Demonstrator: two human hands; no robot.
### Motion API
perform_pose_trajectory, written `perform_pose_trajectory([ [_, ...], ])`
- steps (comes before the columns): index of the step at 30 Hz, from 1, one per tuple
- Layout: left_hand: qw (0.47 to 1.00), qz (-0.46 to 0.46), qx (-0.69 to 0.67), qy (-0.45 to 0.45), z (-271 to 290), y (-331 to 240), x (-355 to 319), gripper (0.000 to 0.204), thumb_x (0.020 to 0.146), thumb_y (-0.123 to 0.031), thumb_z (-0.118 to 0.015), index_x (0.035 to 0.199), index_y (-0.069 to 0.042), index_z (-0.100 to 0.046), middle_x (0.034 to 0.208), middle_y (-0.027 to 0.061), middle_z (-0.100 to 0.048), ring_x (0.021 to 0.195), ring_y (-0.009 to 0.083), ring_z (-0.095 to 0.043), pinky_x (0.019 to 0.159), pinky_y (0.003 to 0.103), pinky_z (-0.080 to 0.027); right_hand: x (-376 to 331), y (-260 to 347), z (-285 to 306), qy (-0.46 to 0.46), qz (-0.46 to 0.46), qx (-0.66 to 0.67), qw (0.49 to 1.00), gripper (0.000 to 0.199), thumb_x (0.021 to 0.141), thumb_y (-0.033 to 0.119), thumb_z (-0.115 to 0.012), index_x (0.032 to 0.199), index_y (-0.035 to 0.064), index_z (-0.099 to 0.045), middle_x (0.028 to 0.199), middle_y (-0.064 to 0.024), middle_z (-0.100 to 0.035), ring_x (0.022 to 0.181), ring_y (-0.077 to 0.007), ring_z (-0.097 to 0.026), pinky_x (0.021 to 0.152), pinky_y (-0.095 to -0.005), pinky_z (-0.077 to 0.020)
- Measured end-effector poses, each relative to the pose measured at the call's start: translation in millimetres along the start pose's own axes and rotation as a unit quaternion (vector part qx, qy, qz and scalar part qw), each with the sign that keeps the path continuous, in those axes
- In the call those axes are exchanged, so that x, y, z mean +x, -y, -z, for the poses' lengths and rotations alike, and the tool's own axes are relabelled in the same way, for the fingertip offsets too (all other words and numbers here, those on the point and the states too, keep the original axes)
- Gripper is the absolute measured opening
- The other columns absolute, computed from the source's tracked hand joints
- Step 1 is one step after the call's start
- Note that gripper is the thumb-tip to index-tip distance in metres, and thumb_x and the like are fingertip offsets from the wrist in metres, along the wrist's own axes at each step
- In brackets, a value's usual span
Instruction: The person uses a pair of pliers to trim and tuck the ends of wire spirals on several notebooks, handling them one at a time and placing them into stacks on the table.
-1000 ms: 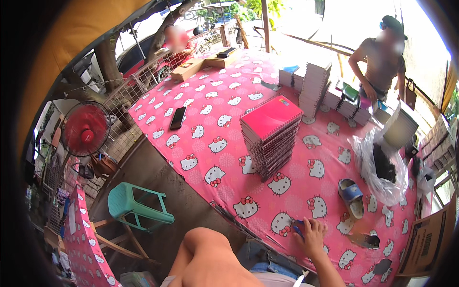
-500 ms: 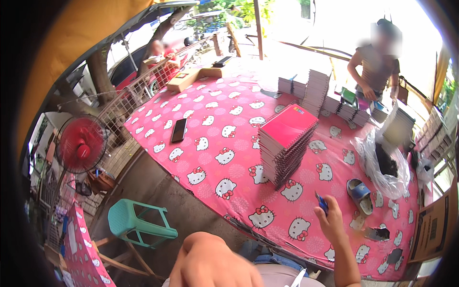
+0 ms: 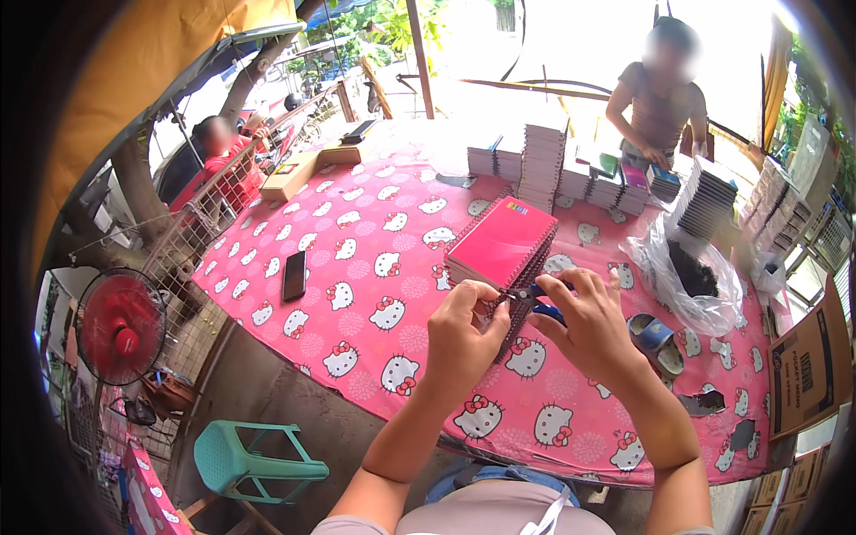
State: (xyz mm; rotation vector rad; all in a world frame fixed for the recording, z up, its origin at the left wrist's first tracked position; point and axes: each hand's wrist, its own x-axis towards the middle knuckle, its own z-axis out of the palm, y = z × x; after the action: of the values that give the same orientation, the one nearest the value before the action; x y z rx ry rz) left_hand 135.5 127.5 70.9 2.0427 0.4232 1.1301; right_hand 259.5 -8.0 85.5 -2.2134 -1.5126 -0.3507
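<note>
A stack of spiral-bound notebooks with a pink-red top cover stands on the table in front of me. My left hand is at its near corner, thumb and forefinger pinched together by the spiral edge. What they pinch, if anything, is too small to make out. In my right hand is a pair of blue-handled pliers, the fingers wrapped round its handles. Its metal jaws point left, close to my left fingertips at the stack's edge.
A black phone lies left on the pink cat-print tablecloth. More notebook stacks stand at the back, where another person handles some. To the right are a plastic bag and a blue slipper. A green stool stands lower left.
Both hands have moved forward to the notebook stack. My left hand came up from the lower edge, and my right hand brought the pliers leftward and away from me. The view has shifted.
</note>
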Motion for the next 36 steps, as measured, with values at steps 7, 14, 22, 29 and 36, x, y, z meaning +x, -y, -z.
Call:
perform_pose_trajectory([
  [7, 1.000, 0.011, -0.004, -0.018, 0, -3, 0, 0.014, 0.077, -0.006, -0.070, 0.086, -0.003, -0.060, 0.075, 0.0065, -0.062, 0.062, 0.0143, -0.060, 0.056, 0.028, -0.049, 5, 2, 8, -0.021, 0.026, -0.061, 0.998, 0.046, 0.084, 0.044, -0.063, 0.119, 0.0156, -0.054, 0.111, -0.0123, -0.051, 0.112, -0.0304, -0.049, 0.097, -0.0652, -0.0308],
  [14, 0.999, 0.029, -0.020, -0.020, -3, 0, 1, 0.013, 0.076, -0.004, -0.072, 0.085, -0.003, -0.063, 0.074, 0.0041, -0.065, 0.065, 0.0089, -0.062, 0.060, 0.024, -0.050, 9, -8, 9, 0.003, 0.050, -0.009, 0.999, 0.042, 0.083, 0.044, -0.065, 0.113, 0.0154, -0.056, 0.100, -0.0100, -0.056, 0.098, -0.0278, -0.055, 0.077, -0.0490, -0.0413],
  [22, 0.999, 0.005, -0.012, -0.032, -5, 1, 0, 0.014, 0.075, -0.003, -0.071, 0.086, -0.003, -0.062, 0.076, 0.0057, -0.064, 0.063, 0.0127, -0.061, 0.059, 0.027, -0.050, 9, -3, 8, -0.082, 0.092, -0.081, 0.989, 0.040, 0.083, 0.043, -0.065, 0.109, 0.0131, -0.058, 0.100, -0.0108, -0.056, 0.099, -0.0286, -0.056, 0.078, -0.0499, -0.0445],
  [29, 1.000, -0.003, -0.011, -0.024, -4, 1, 0, 0.014, 0.075, -0.004, -0.071, 0.086, -0.003, -0.061, 0.077, 0.0062, -0.062, 0.063, 0.0151, -0.060, 0.057, 0.029, -0.049, 14, -15, 5, -0.109, 0.072, -0.033, 0.991, 0.051, 0.075, 0.051, -0.071, 0.086, 0.0020, -0.062, 0.078, -0.0111, -0.061, 0.071, -0.0268, -0.064, 0.066, -0.0382, -0.0522],
  [36, 0.996, 0.072, -0.042, -0.031, 1, 3, -1, 0.015, 0.081, -0.006, -0.069, 0.086, -0.003, -0.055, 0.072, 0.0055, -0.062, 0.062, 0.0099, -0.059, 0.056, 0.026, -0.048, 2, -9, 1, 0.041, -0.046, -0.038, 0.997, 0.057, 0.077, 0.059, -0.066, 0.075, 0.0017, -0.061, 0.072, -0.0132, -0.062, 0.064, -0.0277, -0.065, 0.058, -0.0380, -0.0511],
])
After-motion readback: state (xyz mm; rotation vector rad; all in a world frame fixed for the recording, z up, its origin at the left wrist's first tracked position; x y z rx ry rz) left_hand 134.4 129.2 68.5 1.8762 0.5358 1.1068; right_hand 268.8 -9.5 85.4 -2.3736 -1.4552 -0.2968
